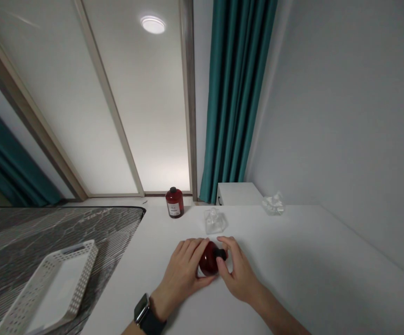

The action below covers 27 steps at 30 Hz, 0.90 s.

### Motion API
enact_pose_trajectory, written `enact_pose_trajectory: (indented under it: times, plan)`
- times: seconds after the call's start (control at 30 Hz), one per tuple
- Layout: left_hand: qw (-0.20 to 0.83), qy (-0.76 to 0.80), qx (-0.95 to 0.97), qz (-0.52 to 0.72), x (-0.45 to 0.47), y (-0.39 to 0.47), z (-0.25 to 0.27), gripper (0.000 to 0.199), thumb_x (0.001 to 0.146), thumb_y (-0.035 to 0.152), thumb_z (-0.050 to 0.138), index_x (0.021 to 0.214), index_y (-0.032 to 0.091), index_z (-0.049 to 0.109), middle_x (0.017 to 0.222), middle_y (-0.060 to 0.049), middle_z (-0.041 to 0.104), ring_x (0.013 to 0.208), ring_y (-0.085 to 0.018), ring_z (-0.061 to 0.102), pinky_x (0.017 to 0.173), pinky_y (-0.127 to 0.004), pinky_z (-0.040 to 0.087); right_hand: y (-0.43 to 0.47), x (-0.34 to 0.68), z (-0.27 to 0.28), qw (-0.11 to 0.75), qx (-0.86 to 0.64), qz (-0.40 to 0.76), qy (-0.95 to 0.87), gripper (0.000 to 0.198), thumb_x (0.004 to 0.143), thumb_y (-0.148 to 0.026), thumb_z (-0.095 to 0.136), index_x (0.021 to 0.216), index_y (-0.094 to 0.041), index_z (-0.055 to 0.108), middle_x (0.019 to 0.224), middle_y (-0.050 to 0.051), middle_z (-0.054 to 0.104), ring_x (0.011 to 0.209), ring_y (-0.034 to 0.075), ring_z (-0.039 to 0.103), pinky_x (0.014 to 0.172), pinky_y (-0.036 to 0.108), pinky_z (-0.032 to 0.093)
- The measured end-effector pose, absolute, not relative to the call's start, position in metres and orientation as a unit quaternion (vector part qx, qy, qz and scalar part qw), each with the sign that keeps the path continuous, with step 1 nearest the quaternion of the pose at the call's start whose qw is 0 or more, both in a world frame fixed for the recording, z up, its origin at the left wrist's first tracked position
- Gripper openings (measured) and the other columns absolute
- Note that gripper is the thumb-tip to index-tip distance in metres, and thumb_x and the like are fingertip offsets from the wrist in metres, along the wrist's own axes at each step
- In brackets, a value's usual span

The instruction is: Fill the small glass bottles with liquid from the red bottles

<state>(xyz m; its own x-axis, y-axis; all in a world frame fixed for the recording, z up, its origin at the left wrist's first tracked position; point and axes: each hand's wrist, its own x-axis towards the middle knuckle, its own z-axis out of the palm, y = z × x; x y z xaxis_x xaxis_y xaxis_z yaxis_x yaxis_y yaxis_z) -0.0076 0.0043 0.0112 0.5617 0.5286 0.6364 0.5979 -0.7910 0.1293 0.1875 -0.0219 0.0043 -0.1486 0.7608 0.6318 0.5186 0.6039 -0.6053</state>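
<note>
A dark red bottle [208,260] with a black cap [220,253] is tilted above the white table, its cap toward the right. My left hand [187,265], with a dark watch at the wrist, wraps round the bottle's body. The thumb and fingers of my right hand [235,270] close on the black cap. Just beyond my hands lies a clear crumpled plastic piece [215,221]. A second red bottle [174,204], black-capped and with a pale label, stands upright near the table's far left edge.
Another crumpled clear plastic piece [273,204] lies at the table's [303,260] far edge. A white perforated basket [83,279] sits to the left on a grey patterned surface [118,228]. Behind are a white cabinet [240,193], a teal curtain [239,102] and frosted sliding doors [146,102].
</note>
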Motion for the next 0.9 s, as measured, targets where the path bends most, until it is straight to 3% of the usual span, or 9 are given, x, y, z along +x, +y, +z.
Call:
enact_pose_trajectory:
  times: [0.1,0.23,0.47,0.63,0.73,0.9]
  plan:
    - [0.044,-0.319,-0.880,-0.350,-0.0077,0.0038,0.0132,0.070,0.080,0.037,0.074,0.138,0.013,0.042,0.115,-0.016,0.066,0.101,-0.030,0.063,0.085,-0.043,0.054,-0.0247,0.1870,0.0137,0.512,-0.369,0.119,-0.767,0.040,0.088,-0.013,0.045,0.126,-0.022,0.044,0.107,0.008,0.057,0.100,0.024,0.056,0.091,0.040,0.048]
    - [0.043,-0.314,-0.880,-0.355,-0.0074,0.0031,0.0155,0.066,0.082,0.037,0.072,0.136,0.013,0.044,0.116,-0.017,0.066,0.101,-0.030,0.063,0.085,-0.044,0.054,-0.0248,0.1869,0.0167,0.529,-0.349,0.143,-0.760,0.036,0.087,-0.017,0.049,0.123,-0.022,0.046,0.112,0.009,0.056,0.105,0.025,0.055,0.092,0.040,0.048]
    - [0.042,-0.309,-0.883,-0.351,-0.0046,0.0009,0.0147,0.067,0.080,0.038,0.074,0.135,0.013,0.044,0.116,-0.017,0.066,0.100,-0.030,0.063,0.084,-0.045,0.054,-0.0232,0.1850,0.0092,0.500,-0.420,0.133,-0.746,0.020,0.092,-0.019,0.051,0.111,-0.023,0.050,0.095,0.005,0.057,0.089,0.022,0.056,0.080,0.035,0.050]
    - [0.032,-0.315,-0.878,-0.359,-0.0049,0.0010,0.0135,0.067,0.080,0.035,0.073,0.136,0.013,0.043,0.116,-0.017,0.066,0.102,-0.030,0.063,0.086,-0.045,0.054,-0.0257,0.1881,0.0112,0.500,-0.377,0.120,-0.770,0.036,0.087,-0.014,0.049,0.122,-0.022,0.046,0.109,0.009,0.055,0.102,0.025,0.055,0.090,0.041,0.049]
    - [0.029,-0.317,-0.876,-0.363,-0.0050,0.0005,0.0127,0.067,0.080,0.035,0.072,0.137,0.014,0.043,0.115,-0.016,0.066,0.102,-0.030,0.063,0.085,-0.044,0.055,-0.0255,0.1898,0.0099,0.491,-0.419,0.119,-0.755,0.038,0.086,-0.019,0.055,0.123,-0.022,0.046,0.105,0.008,0.056,0.096,0.025,0.056,0.085,0.040,0.050]
    - [0.032,-0.308,-0.872,-0.379,-0.0034,-0.0013,0.0102,0.071,0.079,0.032,0.073,0.138,0.012,0.041,0.117,-0.018,0.064,0.102,-0.029,0.062,0.085,-0.044,0.055,-0.0263,0.1893,0.0104,0.476,-0.432,0.131,-0.755,0.020,0.090,-0.020,0.053,0.109,-0.023,0.051,0.097,0.005,0.059,0.090,0.022,0.056,0.081,0.036,0.050]
